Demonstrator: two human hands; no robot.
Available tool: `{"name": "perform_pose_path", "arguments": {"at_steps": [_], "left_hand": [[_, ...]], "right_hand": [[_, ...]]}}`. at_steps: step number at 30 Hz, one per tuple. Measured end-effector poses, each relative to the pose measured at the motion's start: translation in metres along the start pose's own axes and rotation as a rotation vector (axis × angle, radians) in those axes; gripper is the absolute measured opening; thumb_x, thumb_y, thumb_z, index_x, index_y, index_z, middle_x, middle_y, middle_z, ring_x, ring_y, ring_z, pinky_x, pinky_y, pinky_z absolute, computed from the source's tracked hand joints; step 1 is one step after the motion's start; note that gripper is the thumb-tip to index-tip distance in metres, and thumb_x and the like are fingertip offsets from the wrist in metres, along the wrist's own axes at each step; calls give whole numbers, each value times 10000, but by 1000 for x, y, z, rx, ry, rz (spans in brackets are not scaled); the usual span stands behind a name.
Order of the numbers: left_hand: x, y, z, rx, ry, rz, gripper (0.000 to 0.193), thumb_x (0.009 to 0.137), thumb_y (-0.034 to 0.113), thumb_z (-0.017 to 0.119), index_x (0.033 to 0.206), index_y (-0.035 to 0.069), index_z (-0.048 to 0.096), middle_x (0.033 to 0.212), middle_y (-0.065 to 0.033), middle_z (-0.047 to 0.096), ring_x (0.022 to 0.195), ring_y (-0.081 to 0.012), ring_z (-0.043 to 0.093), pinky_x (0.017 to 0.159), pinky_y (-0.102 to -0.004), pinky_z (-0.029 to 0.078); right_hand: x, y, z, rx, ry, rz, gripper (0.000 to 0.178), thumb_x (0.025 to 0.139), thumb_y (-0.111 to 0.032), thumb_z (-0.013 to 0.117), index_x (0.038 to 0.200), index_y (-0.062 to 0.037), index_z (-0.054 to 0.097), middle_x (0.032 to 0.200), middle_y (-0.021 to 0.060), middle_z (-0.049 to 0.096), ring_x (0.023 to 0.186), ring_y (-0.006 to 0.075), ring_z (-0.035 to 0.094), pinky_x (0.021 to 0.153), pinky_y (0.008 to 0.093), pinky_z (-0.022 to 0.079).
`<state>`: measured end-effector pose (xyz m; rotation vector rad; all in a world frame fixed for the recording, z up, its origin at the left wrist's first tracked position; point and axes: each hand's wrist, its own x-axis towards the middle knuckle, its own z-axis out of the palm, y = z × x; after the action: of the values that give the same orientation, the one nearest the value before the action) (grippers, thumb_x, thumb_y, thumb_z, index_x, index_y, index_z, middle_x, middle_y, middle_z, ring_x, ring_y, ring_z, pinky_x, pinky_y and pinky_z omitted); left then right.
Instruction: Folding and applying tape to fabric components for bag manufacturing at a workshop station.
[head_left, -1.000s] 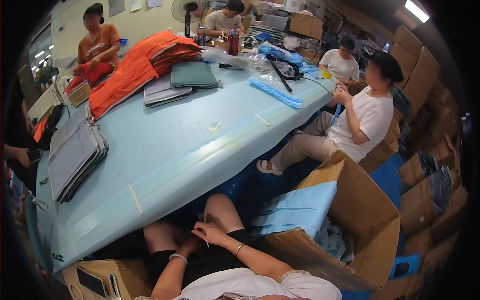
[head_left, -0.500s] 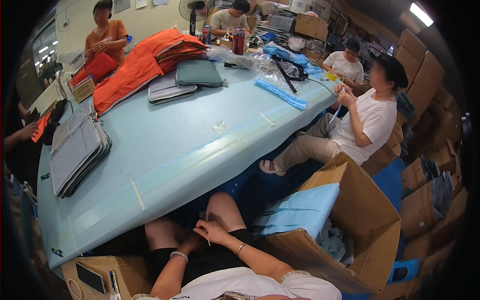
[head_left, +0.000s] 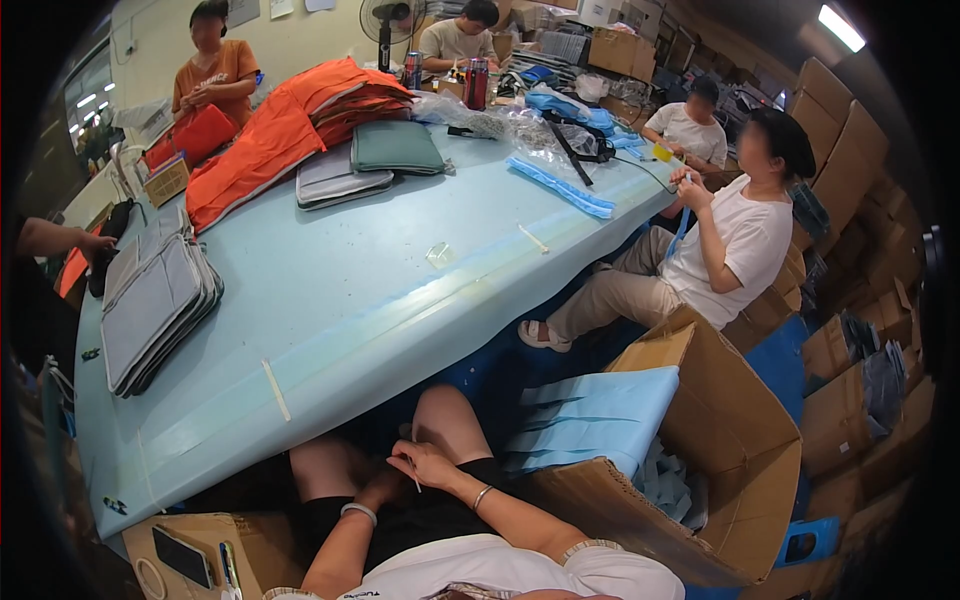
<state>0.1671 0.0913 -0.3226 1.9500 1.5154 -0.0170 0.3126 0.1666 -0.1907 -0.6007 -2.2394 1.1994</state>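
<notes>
Both hands meet over my lap, between my bare knees and below the table edge. My right hand (head_left: 428, 464) is closed in a pinch, its fingertips against my left hand (head_left: 382, 485). That left hand is curled, and its fingers are partly hidden in the shade. A thin pale sliver (head_left: 418, 486) shows just below the right fingers; what it belongs to is too small to make out. On my right, light blue fabric pieces (head_left: 600, 412) with flaps hang over the side of an open cardboard box (head_left: 735, 455), with more blue pieces inside.
A long table with a pale blue cover (head_left: 340, 275) lies ahead. On it are stacked grey pouches (head_left: 160, 305), an orange fabric pile (head_left: 290, 120) and a blue strip bundle (head_left: 560, 187). A phone (head_left: 183, 556) rests on a carton at my left. Co-workers sit and stand around.
My hands hold nearly the same pose. At the far left, a co-worker's arm has shifted and reaches to a dark item at the table edge. The seated person at right has moved their blue strip slightly.
</notes>
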Motion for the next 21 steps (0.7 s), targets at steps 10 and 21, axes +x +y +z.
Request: {"name": "perform_pose_path", "arguments": {"at_steps": [10, 21], "left_hand": [[-4, -2, 0, -130, -53, -124, 304, 780, 156, 613, 1072, 71, 616, 1139, -170, 608, 1041, -323, 581, 913, -404, 453], [1, -7, 10, -130, 21, -83, 306, 853, 286, 564, 1113, 137, 620, 1132, -138, 623, 1019, -298, 597, 897, -402, 456]], "right_hand": [[3, -5, 3, 6, -9, -3, 175, 853, -189, 643, 851, -46, 543, 758, 164, 629, 687, 377, 600, 577, 429, 466], [1, -4, 0, 9, -7, 10, 173, 857, -198, 641, 861, -46, 558, 745, 167, 626, 683, 370, 606, 576, 420, 467]]}}
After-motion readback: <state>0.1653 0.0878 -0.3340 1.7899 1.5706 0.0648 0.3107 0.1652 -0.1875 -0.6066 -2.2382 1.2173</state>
